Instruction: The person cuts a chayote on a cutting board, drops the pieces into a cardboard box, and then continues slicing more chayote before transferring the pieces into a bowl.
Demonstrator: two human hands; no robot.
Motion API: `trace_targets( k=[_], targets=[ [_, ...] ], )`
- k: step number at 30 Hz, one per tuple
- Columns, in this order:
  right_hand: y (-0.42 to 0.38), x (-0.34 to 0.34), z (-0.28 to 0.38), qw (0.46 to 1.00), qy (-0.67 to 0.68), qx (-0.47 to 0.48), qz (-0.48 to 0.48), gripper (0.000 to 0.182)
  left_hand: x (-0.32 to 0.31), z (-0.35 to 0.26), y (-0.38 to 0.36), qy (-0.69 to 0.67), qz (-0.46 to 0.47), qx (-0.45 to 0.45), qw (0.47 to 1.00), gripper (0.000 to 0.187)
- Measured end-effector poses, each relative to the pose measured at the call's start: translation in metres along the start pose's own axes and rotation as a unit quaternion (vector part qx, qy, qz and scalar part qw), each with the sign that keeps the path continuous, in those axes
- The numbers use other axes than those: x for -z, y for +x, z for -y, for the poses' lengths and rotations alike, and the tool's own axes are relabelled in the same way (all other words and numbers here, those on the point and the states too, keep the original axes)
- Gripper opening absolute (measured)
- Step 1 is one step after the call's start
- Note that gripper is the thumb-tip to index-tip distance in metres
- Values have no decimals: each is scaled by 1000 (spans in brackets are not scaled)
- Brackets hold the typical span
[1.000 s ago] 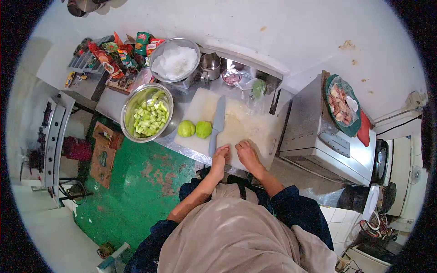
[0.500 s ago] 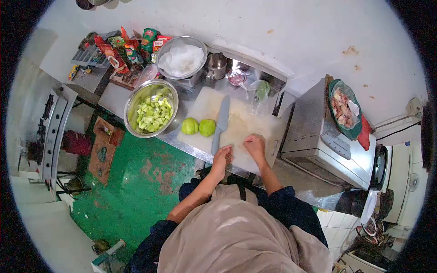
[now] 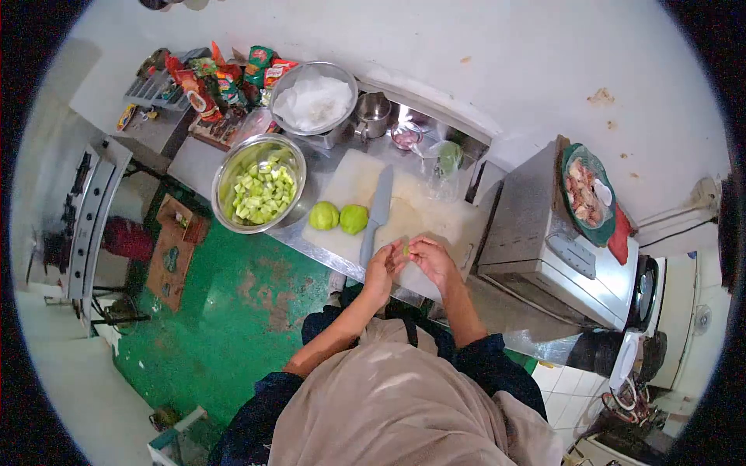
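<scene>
Close together over the front edge of the white cutting board (image 3: 342, 186) are my two hands. My right hand (image 3: 432, 260) is closed, its fingertips pinching a small green bit (image 3: 406, 250) beside my left hand. My left hand (image 3: 381, 272) has its fingers up next to that bit; whether they grip anything is too small to tell. A knife (image 3: 379, 203) with a grey blade lies on the board, its handle end near my left hand. Left of it sit two green, round vegetables (image 3: 324, 216) (image 3: 354, 219). A steel bowl (image 3: 221, 198) holds chopped green pieces.
Behind the board stand a bowl with a white plastic bag (image 3: 312, 105), a steel mug (image 3: 373, 115), a small dish (image 3: 406, 136) and a clear bag with greens (image 3: 448, 159). Colourful packets (image 3: 198, 97) are at the back left. A metal appliance (image 3: 528, 225) bears a meat plate (image 3: 587, 190).
My right hand has moved left and towards my left hand. A small green bit now shows between them. The knife, vegetables and bowls have stayed in place.
</scene>
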State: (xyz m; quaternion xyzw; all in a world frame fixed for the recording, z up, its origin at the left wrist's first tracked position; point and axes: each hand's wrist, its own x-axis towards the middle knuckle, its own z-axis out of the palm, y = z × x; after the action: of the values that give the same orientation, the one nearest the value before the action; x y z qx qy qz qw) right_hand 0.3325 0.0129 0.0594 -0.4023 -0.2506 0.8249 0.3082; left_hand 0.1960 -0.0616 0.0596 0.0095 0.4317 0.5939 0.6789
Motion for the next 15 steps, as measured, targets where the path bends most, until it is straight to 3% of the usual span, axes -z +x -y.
trace_targets(
  k=[3, 6, 8, 10, 15],
  targets=[
    [-2, -42, 1, 999, -1, -3, 41, 5, -10, -28, -21, -47, 20, -60, 997, 41],
    [-9, -96, -4, 990, -87, 11, 111, 4, -3, -58, -36, -53, 30, -98, 993, 47],
    [-4, -123, -25, 977, -188, 52, 88, 4, 4, -80, -50, -41, 26, -101, 994, 50],
    [0, -154, -50, 950, -272, 138, 74, 7, 21, -94, -59, -74, 1, -140, 987, 50],
    [-1, -248, -87, 875, -438, 168, 118, 14, 96, -139, -81, -147, -87, -215, 962, 47]
  ],
)
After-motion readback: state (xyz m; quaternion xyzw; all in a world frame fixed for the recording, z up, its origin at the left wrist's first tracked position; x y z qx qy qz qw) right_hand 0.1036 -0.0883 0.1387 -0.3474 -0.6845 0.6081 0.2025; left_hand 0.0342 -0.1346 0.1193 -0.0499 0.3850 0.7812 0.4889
